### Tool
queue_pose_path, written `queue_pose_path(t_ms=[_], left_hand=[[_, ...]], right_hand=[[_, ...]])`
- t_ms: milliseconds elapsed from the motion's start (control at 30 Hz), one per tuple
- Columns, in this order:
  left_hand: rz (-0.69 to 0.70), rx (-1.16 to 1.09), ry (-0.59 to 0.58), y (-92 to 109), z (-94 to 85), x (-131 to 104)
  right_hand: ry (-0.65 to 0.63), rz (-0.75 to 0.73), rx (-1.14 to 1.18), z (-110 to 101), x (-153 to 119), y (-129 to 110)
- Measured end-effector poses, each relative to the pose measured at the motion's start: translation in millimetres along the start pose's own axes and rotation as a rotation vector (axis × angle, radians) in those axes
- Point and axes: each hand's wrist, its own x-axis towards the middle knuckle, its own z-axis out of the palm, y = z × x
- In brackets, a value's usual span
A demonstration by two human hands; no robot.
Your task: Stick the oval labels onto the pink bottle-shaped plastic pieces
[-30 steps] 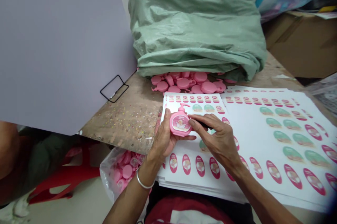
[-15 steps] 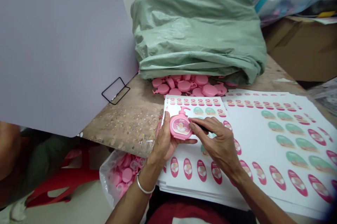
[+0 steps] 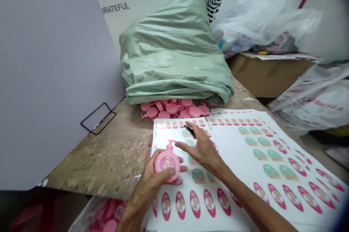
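My left hand [image 3: 156,174] is wrapped round a pink toy pump bottle [image 3: 160,164], its thumb lying across the round label on the front. The bottle stands pump end up over the sticker sheets [image 3: 174,144]. To its right, my right hand [image 3: 203,144] has its thumb stretched toward the pump nozzle, without a clear grip on the bottle. A thin black tool [image 3: 190,131] is held at the fingers of this hand. Green and pink printed stickers cover the sheets beneath both hands.
Pink bottle pieces [image 3: 173,108] spill from under a green sack [image 3: 177,54] at the back. A black wire frame [image 3: 98,118] lies left, beside a pale panel [image 3: 54,79]. A plastic bag of pink parts [image 3: 88,214] hangs below the table edge. A cardboard box [image 3: 268,75] stands at right.
The view has tilted up and shifted right. My right hand has moved off the label, up beside the pump, its fingers more spread. My left thumb now lies over the label.
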Motion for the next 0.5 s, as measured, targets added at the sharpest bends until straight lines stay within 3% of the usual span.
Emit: queue_pose_path(t_ms=[100,167,200,300,367,433,467,500], left_hand=[[0.076,0.154,0.330,4.7,-39.4,9.4],[0.145,0.503,0.583,9.8,-71.9,23.7],[0.186,0.673,0.661,12.9,-86.8,31.5],[0.215,1.064,0.711,22.7,-114.4,48.4],[0.389,1.244,0.794,28.5,-113.6,49.8],[0.626,1.247,0.837,31.7,-97.8,45.4],[0.689,1.165,0.798,31.8,-85.5,42.7],[0.664,1.022,0.697,30.7,-71.2,40.5]], right_hand=[[0.027,0.116,-0.174,-19.6,37.7,41.3],[-0.023,0.203,-0.417,-31.0,67.6,65.4],[-0.053,0.214,-0.464,-34.0,82.0,74.5],[-0.149,0.216,-0.515,-34.1,115.3,88.5],[-0.179,0.208,-0.522,-32.5,124.0,87.8],[-0.175,0.178,-0.523,-33.7,119.5,78.9],[-0.170,0.137,-0.513,-35.4,112.3,71.0],[-0.172,0.070,-0.487,-37.4,102.1,60.8]])
